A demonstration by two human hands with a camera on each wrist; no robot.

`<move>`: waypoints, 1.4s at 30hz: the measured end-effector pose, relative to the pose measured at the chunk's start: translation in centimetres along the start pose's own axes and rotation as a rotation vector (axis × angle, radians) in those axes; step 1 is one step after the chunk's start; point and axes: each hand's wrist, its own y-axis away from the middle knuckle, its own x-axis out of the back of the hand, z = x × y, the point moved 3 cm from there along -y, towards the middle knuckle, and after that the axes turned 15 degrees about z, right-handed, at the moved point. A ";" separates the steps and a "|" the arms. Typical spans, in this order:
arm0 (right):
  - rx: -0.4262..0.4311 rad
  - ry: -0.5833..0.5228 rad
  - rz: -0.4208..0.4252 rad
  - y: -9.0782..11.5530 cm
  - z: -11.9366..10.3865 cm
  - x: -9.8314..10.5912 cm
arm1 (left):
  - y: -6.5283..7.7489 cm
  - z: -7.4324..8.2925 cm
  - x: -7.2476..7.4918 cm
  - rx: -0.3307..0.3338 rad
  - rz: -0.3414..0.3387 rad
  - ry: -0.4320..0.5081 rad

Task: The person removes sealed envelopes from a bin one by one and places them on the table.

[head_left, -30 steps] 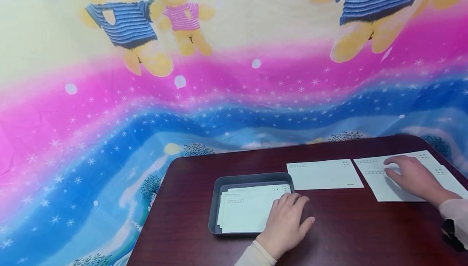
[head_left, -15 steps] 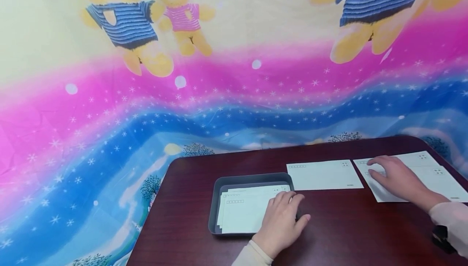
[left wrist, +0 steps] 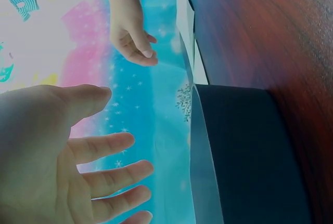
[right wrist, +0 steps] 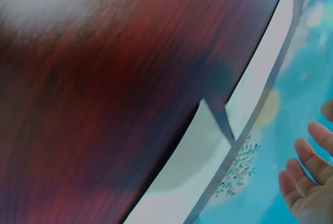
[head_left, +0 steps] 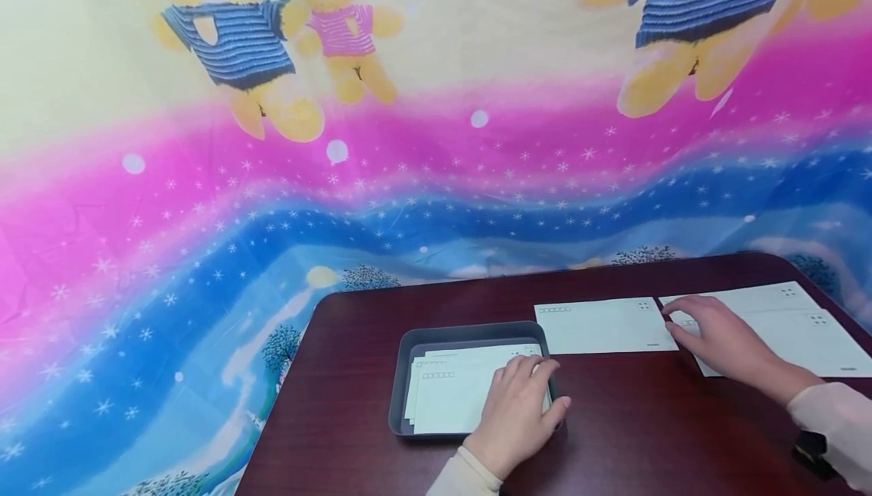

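Note:
My left hand (head_left: 516, 413) is over the right side of a dark grey tray (head_left: 398, 386), covering part of the white envelopes (head_left: 450, 405) stacked inside. Its fingers are spread and hold nothing in the left wrist view, where the tray wall (left wrist: 250, 146) stands beside them. My right hand (head_left: 725, 341) hovers over the left end of two overlapping envelopes (head_left: 811, 341), fingertips near the right edge of a single envelope (head_left: 599, 329). Nothing is in its loosely bent fingers (right wrist: 307, 156), as the right wrist view shows.
The dark red-brown table (head_left: 613, 435) has rounded far corners. Behind it hangs a cloth (head_left: 443, 148) printed with bears and snowflakes. A black band (head_left: 812, 454) is on the right sleeve.
My right hand has moved left across the overlapping envelopes toward the single one. My left hand has shifted slightly left over the tray. The tray and envelopes stay in place.

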 end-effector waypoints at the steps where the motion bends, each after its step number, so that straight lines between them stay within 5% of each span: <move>1: 0.004 -0.004 -0.002 0.0 -0.3 0.0 | 0.0 -0.1 0.0 0.004 -0.004 0.001; 11: 0.082 -0.021 0.041 -0.1 -2.5 -0.5 | 0.3 -0.9 0.2 0.016 0.020 -0.018; 42: 0.130 -0.083 0.011 1.5 -6.7 -1.8 | 1.7 -3.8 0.5 0.107 0.030 -0.005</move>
